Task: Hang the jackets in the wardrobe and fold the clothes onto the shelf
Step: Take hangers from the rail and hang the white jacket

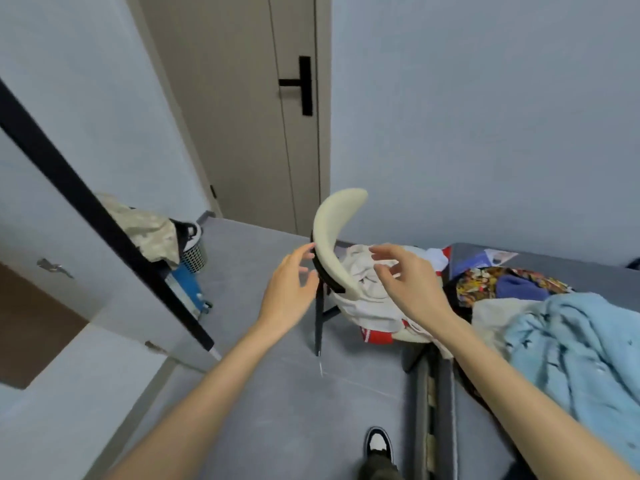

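left hand (287, 289) released, by chair back (330, 230) | right hand (410, 284) released, over white garment (367, 299)

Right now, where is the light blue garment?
Head view, far right: the light blue garment lies on the grey bed, beside the patterned clothes, right of the chair.

You've got a crumpled white top (367, 292) heaped on the chair (337, 230) seat, spilling over the front edge, with a red piece (377, 336) poking out from under it. Over on the bed (588, 268) there's a fluffy light blue jacket (571, 348) bunched up nearest you. Behind it a busy multicoloured patterned shirt (485, 282) lies spread out, with a dark blue garment (519, 287) lumped on top of it. Far left, a beige camo jacket (149, 230) is draped over a basket (194, 254).
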Motion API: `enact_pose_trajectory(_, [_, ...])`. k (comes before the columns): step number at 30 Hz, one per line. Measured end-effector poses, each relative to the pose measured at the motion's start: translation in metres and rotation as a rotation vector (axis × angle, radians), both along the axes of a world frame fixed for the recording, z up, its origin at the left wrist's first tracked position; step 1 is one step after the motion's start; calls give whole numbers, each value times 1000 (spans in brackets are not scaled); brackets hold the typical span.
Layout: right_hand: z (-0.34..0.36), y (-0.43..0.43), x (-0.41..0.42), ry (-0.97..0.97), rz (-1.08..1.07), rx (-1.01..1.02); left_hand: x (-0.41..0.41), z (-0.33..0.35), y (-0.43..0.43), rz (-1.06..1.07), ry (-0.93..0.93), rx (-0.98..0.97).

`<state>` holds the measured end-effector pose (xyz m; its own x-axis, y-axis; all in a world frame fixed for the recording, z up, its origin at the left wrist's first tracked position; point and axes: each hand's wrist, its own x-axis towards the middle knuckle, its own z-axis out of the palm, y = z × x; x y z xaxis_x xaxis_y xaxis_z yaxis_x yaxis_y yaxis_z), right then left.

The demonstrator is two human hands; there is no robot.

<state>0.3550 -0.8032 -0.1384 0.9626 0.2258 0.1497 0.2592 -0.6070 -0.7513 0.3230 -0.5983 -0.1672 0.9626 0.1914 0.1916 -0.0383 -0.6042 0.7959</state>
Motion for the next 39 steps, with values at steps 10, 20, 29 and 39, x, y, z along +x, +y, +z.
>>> enact_pose_trajectory(10, [-84, -142, 98, 182, -248, -69, 145, -52, -116, -226, 154, 11])
enact_pose_trajectory(20, [-153, -185, 220, 437, -202, -189, 266, -120, -139, -201, 395, 85])
enact_pose_trajectory(29, [-250, -167, 328, 644, -159, -283, 372, -214, -130, -282, 598, 154])
enact_pose_trajectory(39, [-363, -166, 393, 989, -340, -310, 465, -319, -146, -516, 916, 546])
